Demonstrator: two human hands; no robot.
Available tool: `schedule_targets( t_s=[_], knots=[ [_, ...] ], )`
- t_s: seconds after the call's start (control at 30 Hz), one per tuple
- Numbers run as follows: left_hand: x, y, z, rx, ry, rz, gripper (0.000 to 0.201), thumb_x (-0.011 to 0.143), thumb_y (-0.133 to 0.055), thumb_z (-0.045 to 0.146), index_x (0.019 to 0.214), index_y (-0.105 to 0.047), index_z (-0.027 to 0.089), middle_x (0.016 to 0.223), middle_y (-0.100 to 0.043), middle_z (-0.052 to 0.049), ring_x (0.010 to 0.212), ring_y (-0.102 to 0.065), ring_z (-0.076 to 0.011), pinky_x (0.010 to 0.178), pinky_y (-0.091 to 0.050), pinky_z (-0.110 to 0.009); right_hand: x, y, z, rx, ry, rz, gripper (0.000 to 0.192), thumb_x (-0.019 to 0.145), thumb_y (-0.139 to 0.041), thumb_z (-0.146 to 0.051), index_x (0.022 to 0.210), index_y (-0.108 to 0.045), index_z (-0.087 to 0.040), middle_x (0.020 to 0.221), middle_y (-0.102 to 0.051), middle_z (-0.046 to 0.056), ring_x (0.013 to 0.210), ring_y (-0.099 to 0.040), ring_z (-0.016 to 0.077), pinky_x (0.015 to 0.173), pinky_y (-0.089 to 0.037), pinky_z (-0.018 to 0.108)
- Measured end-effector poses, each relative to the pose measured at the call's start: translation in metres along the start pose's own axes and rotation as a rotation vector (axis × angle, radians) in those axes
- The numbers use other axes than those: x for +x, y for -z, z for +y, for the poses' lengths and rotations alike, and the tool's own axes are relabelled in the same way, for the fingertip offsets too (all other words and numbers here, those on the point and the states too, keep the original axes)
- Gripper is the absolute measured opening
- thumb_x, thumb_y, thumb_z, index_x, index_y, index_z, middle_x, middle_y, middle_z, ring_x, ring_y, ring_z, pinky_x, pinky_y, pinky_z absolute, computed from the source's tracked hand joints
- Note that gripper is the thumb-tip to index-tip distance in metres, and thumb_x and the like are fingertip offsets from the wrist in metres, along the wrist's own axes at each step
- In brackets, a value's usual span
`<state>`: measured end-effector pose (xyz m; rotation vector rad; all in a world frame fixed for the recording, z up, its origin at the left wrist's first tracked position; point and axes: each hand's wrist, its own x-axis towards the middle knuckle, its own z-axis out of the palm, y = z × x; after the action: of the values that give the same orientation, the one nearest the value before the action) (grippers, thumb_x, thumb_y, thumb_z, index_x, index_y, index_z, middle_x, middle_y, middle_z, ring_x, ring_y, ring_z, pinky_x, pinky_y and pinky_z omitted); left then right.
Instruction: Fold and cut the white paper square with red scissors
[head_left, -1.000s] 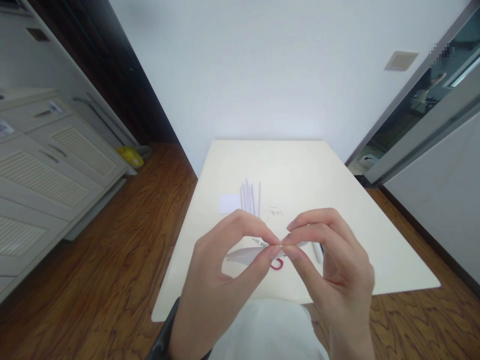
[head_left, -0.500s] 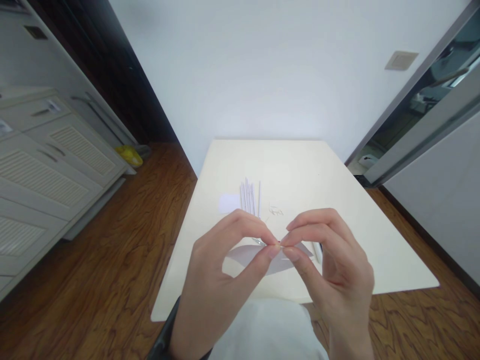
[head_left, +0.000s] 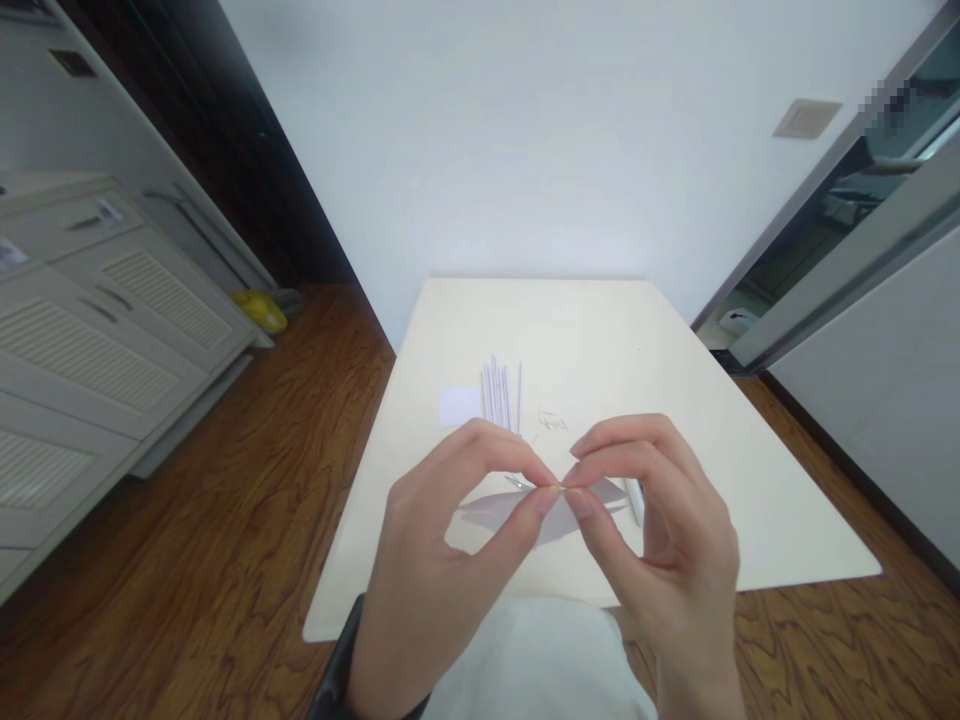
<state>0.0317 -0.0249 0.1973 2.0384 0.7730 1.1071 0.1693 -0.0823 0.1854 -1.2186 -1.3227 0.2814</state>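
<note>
My left hand (head_left: 450, 550) and my right hand (head_left: 664, 530) meet above the near part of the table, thumb and forefinger pinched in each. Whatever lies between the fingertips is tiny and pale, and I cannot make it out. Beneath and behind the fingers lies a sheet of white paper (head_left: 555, 527) with pointed ends, partly hidden by both hands. A small shiny metal thing (head_left: 516, 482) shows just behind my left fingertips. Close to my right hand lies a white stick-like thing (head_left: 635, 500), half covered.
On the white table (head_left: 585, 340) lie several thin white paper sticks (head_left: 496, 395) side by side, with one stick (head_left: 520, 398) apart. A small square of paper (head_left: 458, 406) is left of them, and a little heap of thin pale bits (head_left: 553, 421) right.
Both hands stay in nearly the same place, still pinched together. My right hand has shifted slightly left, its thumb and forefinger closer to the left fingertips.
</note>
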Motion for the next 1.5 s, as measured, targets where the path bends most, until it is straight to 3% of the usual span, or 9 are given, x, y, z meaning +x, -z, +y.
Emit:
schedule_targets(
  t_s=[0.2,0.57,0.87,1.1,1.5],
  knots=[
    [0.0024,-0.0028,0.003,0.126,-0.032,0.049,0.017,0.079,-0.06,0.003,0.08,-0.061,0.02,0.08,-0.063,0.001,0.079,-0.059,-0.0141,0.071,-0.048,-0.028,-0.0012,-0.0035,0.0007,-0.113,0.047,0.034,0.018,0.075,-0.062,-0.001,0.081,-0.062,-0.018,0.091,-0.057,0.002,0.086,-0.057,0.0163,0.072,-0.046,0.031],
    [-0.0016,-0.0036,-0.0002,0.032,0.012,0.025,0.017,0.081,-0.058,0.004,0.081,-0.057,0.02,0.082,-0.061,0.001,0.081,-0.059,-0.0139,0.074,-0.047,-0.029,-0.0006,0.0003,0.0014,-0.016,0.006,0.01,0.016,0.079,-0.06,-0.003,0.084,-0.064,-0.018,0.092,-0.056,0.002,0.086,-0.056,0.0163,0.07,-0.046,0.031],
    [0.0,-0.0029,0.0013,0.078,-0.01,0.032,0.017,0.08,-0.059,0.004,0.081,-0.059,0.021,0.082,-0.062,0.001,0.08,-0.059,-0.0152,0.072,-0.048,-0.03,0.0,0.0003,0.0013,-0.094,0.015,0.017,0.017,0.077,-0.062,-0.004,0.082,-0.063,-0.02,0.091,-0.057,0.002,0.085,-0.058,0.0172,0.073,-0.046,0.033],
    [0.0015,-0.0065,0.0043,0.173,-0.045,0.069,0.016,0.078,-0.06,0.004,0.079,-0.06,0.021,0.079,-0.063,0.002,0.077,-0.059,-0.0144,0.071,-0.047,-0.029,-0.0021,-0.0013,0.0023,-0.234,0.096,0.034,0.022,0.072,-0.064,-0.001,0.08,-0.057,-0.02,0.091,-0.058,0.0,0.085,-0.057,0.0158,0.071,-0.045,0.031],
    [0.0027,-0.0086,0.0037,0.133,-0.086,0.094,0.02,0.078,-0.06,0.002,0.08,-0.059,0.022,0.08,-0.062,0.001,0.079,-0.059,-0.0156,0.071,-0.048,-0.03,-0.0019,-0.0042,0.0041,-0.194,0.183,0.081,0.026,0.072,-0.062,0.001,0.082,-0.056,-0.022,0.089,-0.058,0.0,0.081,-0.057,0.0175,0.067,-0.045,0.033]
  ],
)
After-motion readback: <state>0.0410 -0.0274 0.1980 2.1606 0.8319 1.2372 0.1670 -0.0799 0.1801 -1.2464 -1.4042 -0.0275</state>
